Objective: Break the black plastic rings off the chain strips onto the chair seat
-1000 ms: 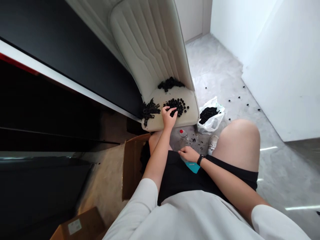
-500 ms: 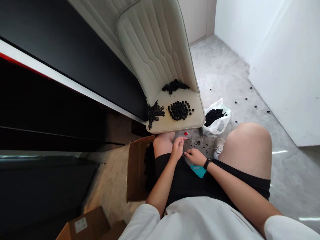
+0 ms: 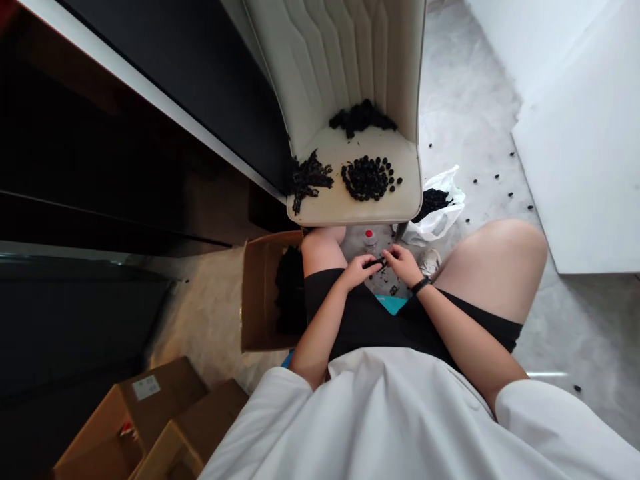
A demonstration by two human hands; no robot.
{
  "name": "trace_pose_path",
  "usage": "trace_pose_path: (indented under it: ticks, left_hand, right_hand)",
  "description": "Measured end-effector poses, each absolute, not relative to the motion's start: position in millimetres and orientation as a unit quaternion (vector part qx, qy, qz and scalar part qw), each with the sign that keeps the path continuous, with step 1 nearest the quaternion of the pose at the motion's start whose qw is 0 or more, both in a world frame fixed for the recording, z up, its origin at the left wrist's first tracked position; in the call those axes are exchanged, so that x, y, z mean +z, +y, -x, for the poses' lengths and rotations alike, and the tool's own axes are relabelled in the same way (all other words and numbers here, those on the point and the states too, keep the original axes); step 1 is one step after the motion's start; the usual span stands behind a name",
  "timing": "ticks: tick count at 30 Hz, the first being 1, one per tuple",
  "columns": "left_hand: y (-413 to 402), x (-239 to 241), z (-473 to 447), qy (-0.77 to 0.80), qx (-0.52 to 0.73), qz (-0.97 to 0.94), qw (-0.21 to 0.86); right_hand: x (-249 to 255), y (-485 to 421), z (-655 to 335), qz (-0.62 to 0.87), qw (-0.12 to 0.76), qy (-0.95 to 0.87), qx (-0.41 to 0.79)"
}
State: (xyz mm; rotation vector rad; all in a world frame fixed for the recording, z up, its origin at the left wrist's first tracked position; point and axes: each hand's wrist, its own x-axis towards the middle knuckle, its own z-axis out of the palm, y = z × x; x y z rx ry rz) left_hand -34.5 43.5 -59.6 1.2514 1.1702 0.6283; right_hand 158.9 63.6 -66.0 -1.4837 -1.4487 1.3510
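My left hand (image 3: 358,271) and my right hand (image 3: 403,266) meet above the gap between my knees, fingers pinched on a small dark piece (image 3: 374,263). The piece looks black and slim; its exact kind is too small to make out. In front of the hands, the seat of a cream chair (image 3: 350,215) bears a cluster of small round black pieces (image 3: 367,179). Black scraps (image 3: 311,179) lie at its left edge, and a second dark heap (image 3: 361,119) rests against the backrest.
A white plastic bag (image 3: 440,225) holding black pieces stands on the floor right of the chair. Small black bits (image 3: 497,177) are scattered beyond it. A red-capped bottle (image 3: 369,241) stands below the seat. An open cardboard box (image 3: 257,293) with black contents sits at my left leg; more boxes (image 3: 165,400) are lower left.
My hands have come together, and a small dark piece now shows between the fingers. The view has shifted, so the chair sits higher in the picture and more of the boxes shows.
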Motion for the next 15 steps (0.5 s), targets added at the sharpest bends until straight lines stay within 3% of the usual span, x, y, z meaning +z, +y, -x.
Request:
trace_pose_path:
  ticks: [7, 15]
  left_hand:
    - [38.5, -54.5, 37.0, 0.511, 0.284, -0.564, 0.583]
    - [38.7, -62.4, 37.2, 0.466, 0.316, -0.601, 0.567]
  right_hand:
    - [-60.0, 59.9, -154.6, 0.490, 0.269, -0.488, 0.671]
    - [-57.4, 54.2, -153.7, 0.460, 0.256, -0.531, 0.664]
